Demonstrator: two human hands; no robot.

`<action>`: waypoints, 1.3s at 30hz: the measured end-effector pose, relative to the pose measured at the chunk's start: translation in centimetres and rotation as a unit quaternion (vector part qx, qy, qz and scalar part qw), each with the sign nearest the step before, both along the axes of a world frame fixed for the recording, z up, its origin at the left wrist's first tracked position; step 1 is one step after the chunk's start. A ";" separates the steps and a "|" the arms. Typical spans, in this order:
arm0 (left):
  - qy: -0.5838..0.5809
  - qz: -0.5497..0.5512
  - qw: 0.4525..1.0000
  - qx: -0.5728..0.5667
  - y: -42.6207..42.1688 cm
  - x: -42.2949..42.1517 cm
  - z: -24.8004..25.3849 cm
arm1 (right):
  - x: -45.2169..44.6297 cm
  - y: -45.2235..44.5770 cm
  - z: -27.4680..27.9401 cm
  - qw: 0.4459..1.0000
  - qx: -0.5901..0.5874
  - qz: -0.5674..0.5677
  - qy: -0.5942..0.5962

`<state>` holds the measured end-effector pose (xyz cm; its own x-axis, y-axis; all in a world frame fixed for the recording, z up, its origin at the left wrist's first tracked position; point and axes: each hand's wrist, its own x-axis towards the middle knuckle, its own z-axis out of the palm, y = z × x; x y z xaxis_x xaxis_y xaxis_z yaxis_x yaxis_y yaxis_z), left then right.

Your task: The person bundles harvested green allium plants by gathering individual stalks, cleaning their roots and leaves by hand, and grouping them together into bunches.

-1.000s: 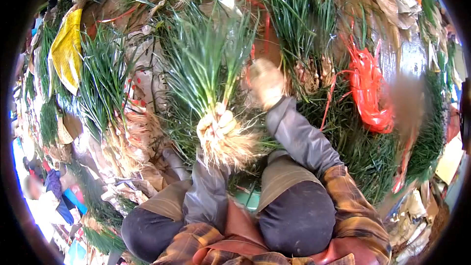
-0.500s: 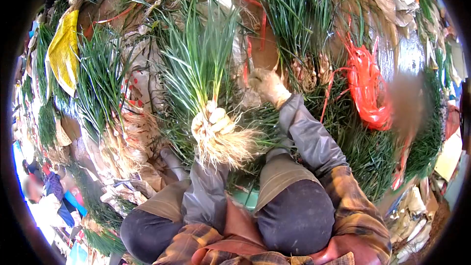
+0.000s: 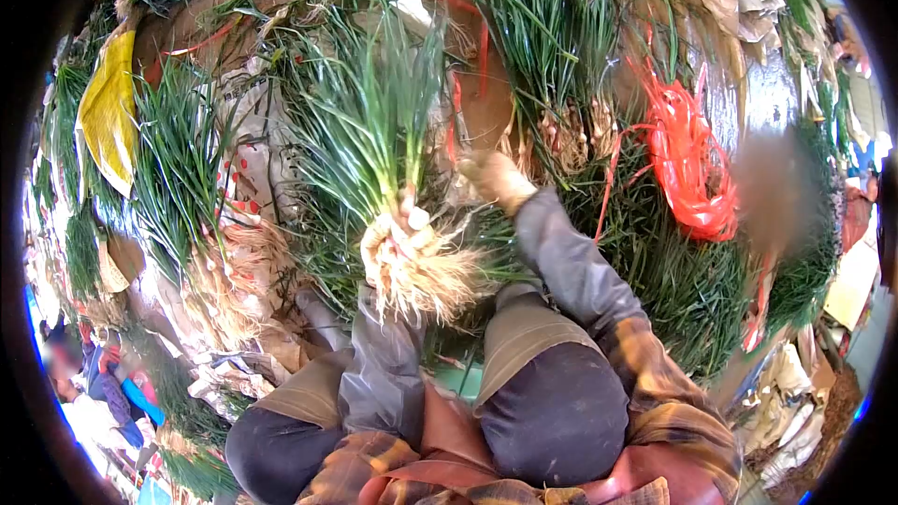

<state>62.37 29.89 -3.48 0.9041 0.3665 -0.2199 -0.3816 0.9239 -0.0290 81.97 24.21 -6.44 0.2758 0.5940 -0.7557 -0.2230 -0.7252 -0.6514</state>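
My left hand is closed around a bunch of green onions, gripping it low near the pale bulbs. The long green leaves point away from me, and the stringy roots spread towards my lap. To the right of the bunch, my right hand is curled, its fingertips turned away to the left. What those fingers hold, if anything, cannot be made out. More green onions lie just beyond the right hand, bulbs towards me.
A tangle of red plastic strips lies on the right, over loose greens. Another onion pile stands on the left beside a yellow cloth. Crumpled paper is at lower right. Other people appear at the far left edge.
The view has shifted slightly. My right hand has come a little nearer to me, still curled. The left hand keeps its grip on the bunch, which has dipped slightly.
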 end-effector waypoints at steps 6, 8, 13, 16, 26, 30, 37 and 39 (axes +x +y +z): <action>0.253 -0.069 0.965 -0.018 -3.0 0.9 -1.6 | -3.9 -2.0 1.0 0.840 0.223 0.228 -0.439; 0.270 -0.082 0.958 -0.044 -3.2 0.6 -1.8 | -3.1 -1.9 -3.7 0.965 0.258 -0.039 -0.011; 0.168 -0.080 0.982 -0.040 -1.9 2.1 0.9 | 4.9 -1.1 -0.3 0.785 -0.192 0.186 -0.560; 0.214 -0.024 0.975 -0.055 -2.4 3.5 2.8 | 5.3 -2.3 -5.1 0.899 -0.047 0.109 -0.421; 0.191 -0.075 0.979 -0.004 -1.8 1.9 0.5 | 5.6 -0.1 -1.6 0.869 -0.187 0.142 -0.435; 0.191 -0.063 0.979 0.017 -1.4 2.5 0.5 | 7.3 0.5 -9.9 0.830 -0.125 0.388 -0.380; 0.195 -0.091 0.977 -0.004 -1.4 1.7 0.1 | 5.2 1.5 -0.2 0.904 -0.175 0.083 -0.380; 0.204 -0.067 0.977 -0.002 -1.3 2.0 0.5 | 6.7 2.6 -1.0 0.956 -0.176 0.079 -0.221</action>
<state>64.35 28.56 -3.01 0.7813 0.2495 -0.5722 -0.2375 0.9665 0.0971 88.65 26.84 -7.46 0.5418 0.3847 -0.7473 0.1476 -0.9188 -0.3660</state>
